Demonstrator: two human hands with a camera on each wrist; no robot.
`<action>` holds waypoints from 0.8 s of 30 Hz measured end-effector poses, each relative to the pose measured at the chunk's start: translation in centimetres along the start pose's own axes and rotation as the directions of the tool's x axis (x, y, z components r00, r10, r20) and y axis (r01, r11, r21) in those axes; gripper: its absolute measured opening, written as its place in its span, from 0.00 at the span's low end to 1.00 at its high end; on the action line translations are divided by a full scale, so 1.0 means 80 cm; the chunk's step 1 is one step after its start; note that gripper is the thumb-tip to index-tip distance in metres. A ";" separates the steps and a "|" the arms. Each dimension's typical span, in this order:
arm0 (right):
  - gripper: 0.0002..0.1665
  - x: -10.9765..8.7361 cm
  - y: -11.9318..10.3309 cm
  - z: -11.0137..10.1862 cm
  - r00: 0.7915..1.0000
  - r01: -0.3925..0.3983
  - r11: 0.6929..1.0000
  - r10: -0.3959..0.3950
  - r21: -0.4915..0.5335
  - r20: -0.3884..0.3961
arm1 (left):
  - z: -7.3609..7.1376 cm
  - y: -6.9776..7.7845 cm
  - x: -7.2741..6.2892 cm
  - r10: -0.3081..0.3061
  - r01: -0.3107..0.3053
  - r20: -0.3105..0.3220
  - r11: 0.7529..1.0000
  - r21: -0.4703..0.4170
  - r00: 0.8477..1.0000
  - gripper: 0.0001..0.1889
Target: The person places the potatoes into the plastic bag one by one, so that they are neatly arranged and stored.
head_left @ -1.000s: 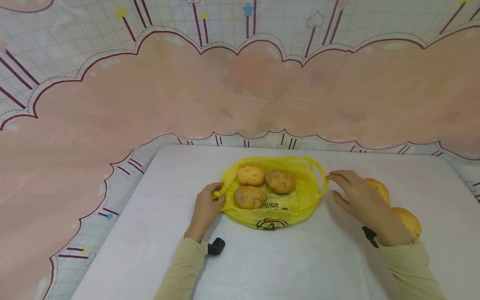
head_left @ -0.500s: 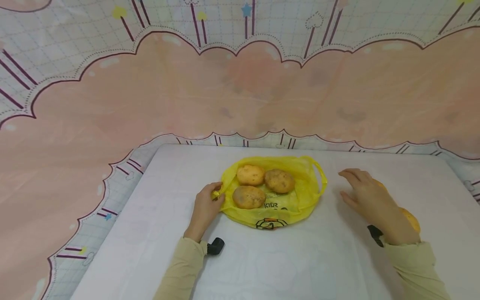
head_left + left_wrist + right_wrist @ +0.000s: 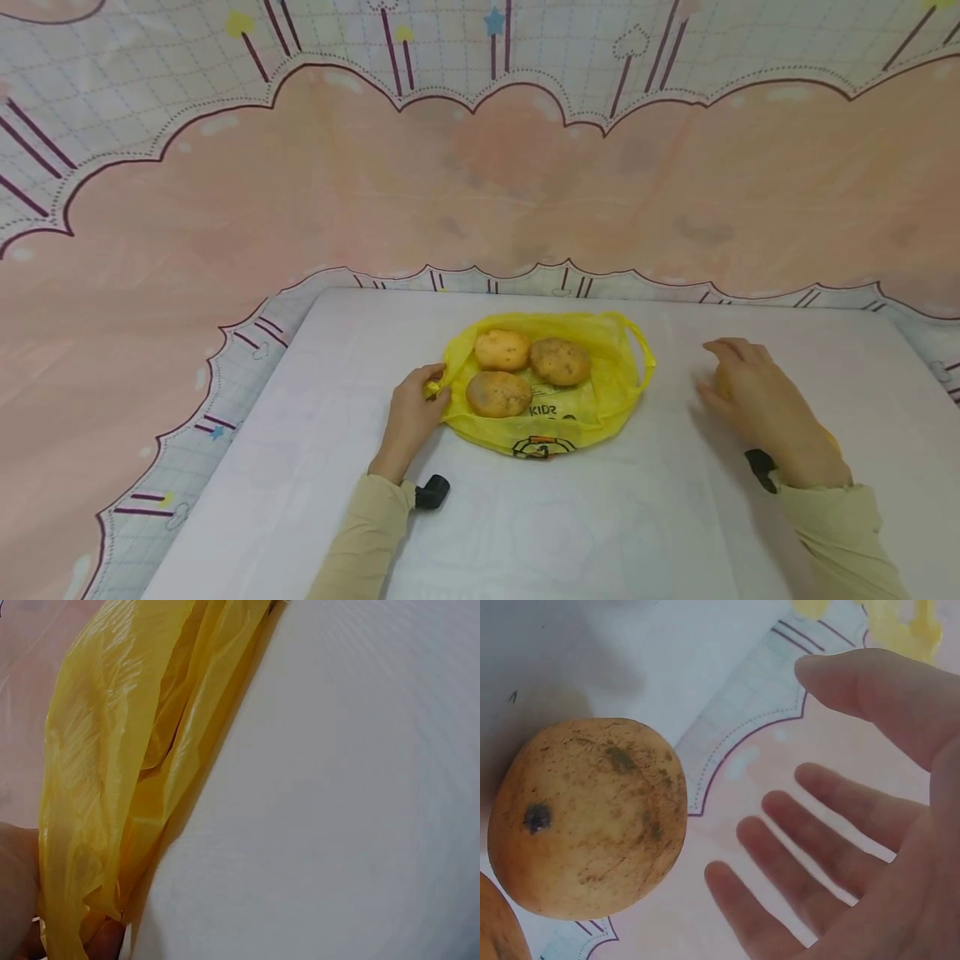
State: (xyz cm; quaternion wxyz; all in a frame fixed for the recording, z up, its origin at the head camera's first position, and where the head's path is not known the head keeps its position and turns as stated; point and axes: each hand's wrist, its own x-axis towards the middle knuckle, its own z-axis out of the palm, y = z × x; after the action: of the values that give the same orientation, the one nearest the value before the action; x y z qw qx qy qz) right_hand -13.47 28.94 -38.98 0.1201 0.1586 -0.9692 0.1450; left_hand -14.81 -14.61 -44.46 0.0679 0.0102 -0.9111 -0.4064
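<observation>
A yellow plastic bag (image 3: pixel 581 429) lies spread on the table with its mouth open. Three potatoes rest in it: one at the back left (image 3: pixel 502 350), one at the right (image 3: pixel 560 362) and one in front (image 3: pixel 498 394). At the bag's left side my left hand (image 3: pixel 408 421) pinches its gathered edge; the left wrist view shows the plastic (image 3: pixel 97 750) between thumb and fingers. To the right of the bag, my right hand (image 3: pixel 772 408) hovers with fingers spread and nothing held. Close to its fingertips sits a loose potato (image 3: pixel 589 817), mostly hidden by the hand in the head view.
A second loose potato (image 3: pixel 496 926) lies beside the first, largely covered by the right forearm in the head view. The white table (image 3: pixel 585 525) ends at the back against a patterned cloth backdrop (image 3: pixel 465 183). The bag's right handle loop (image 3: pixel 647 358) sticks out toward the right hand.
My right hand has moved away from the bag's right handle, shifting right to over the loose potatoes. The left hand, the bag and the potatoes inside have stayed put.
</observation>
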 end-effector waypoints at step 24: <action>0.37 -0.004 0.019 0.009 0.990 -0.128 0.991 0.130 -0.027 0.056 | 0.000 -0.001 0.000 -0.004 0.004 0.000 1.000 -0.010 1.000 0.21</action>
State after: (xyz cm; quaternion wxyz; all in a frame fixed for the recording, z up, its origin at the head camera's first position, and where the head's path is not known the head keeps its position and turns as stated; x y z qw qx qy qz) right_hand -13.82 30.16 -40.10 0.0844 0.0983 -0.9821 0.1367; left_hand -14.80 -14.65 -44.55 0.0673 0.0115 -0.9091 -0.4110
